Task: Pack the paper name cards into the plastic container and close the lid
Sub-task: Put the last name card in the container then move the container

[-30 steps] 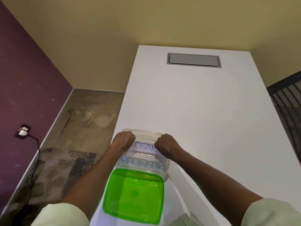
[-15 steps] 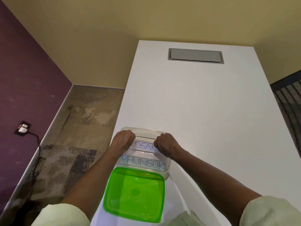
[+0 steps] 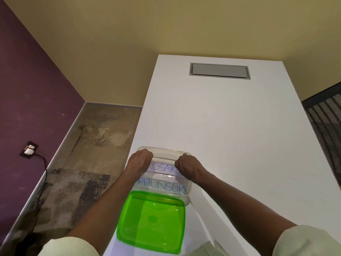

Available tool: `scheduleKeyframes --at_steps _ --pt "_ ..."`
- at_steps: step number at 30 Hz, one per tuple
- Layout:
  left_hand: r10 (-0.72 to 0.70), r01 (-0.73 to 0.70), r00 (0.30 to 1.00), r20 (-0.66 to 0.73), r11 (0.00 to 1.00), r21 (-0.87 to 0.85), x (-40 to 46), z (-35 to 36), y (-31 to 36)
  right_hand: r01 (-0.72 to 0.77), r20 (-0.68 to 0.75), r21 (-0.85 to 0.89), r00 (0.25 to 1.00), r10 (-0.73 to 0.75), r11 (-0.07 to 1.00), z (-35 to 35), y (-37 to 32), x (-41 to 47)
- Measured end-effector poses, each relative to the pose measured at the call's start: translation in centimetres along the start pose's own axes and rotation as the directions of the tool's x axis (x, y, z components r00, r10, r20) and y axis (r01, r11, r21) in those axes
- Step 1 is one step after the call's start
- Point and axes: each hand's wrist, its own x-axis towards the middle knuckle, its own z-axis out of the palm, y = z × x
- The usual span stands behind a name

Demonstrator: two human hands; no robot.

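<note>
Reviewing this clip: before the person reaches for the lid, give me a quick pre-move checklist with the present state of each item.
1. Name cards inside the clear container: ok, the KOSAK card and the PHUNSUK card show in it.
2. Cards sit below the rim: cannot tell.
3. Hands free: not ok, left hand and right hand are curled at the top card's ends.
4. Green lid within reach: ok, it lies on the table just in front of the container.
5. More cards left outside: none in view.
</note>
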Motion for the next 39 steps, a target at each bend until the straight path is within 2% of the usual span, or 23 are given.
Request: scheduleKeyframes --at_steps 8,14,17,23,26,30,35,39 --pt "-0.095 0.065 0.989 -0.115 0.969 -0.240 -0.9 -1.6 -0.7 0.003 -0.088 0.040 0.996 0.000 0.999 -1.5 0.5 -1.6" --pt "-0.221 0.071 0.938 -0.266 0.876 -0.478 -2.1 -2.6 -1.1 -0.083 -0.177 0.063 0.980 0.093 0.995 -2.8 0.8 -3.1" --pt "-0.325 0.140 0.911 -0.254 0.823 -0.550 -3.0 -2.9 -1.5 -0.120 -0.232 0.079 0.963 0.136 0.990 -2.9 1.0 -4.0" --pt "-0.494 0.267 0.848 -0.195 0.713 -0.648 -4.3 -2.3 -2.6 -0.247 -0.304 0.295 0.892 0.336 0.923 -1.6 1.9 -5.6" --pt "-0.520 0.316 0.847 -0.110 0.660 -0.682 -4.8 -1.7 -2.7 -0.340 -0.247 0.447 0.842 0.480 0.827 -0.6 1.8 -6.3" --pt "-0.552 0.379 0.834 0.007 0.564 -0.733 -5.1 -0.5 -2.5 -0.505 0.022 0.643 0.764 0.644 0.576 -0.2 1.5 -6.4" --pt "-0.527 0.439 0.838 0.142 0.496 -0.749 -5.1 1.0 -2.3 -0.581 0.210 0.688 0.732 0.648 0.434 0.5 1.0 -6.8" --pt "-0.549 0.534 0.801 0.239 0.475 -0.699 -4.8 1.7 -2.2 -0.582 0.319 0.763 0.718 0.618 0.283 0.8 0.4 -6.8"
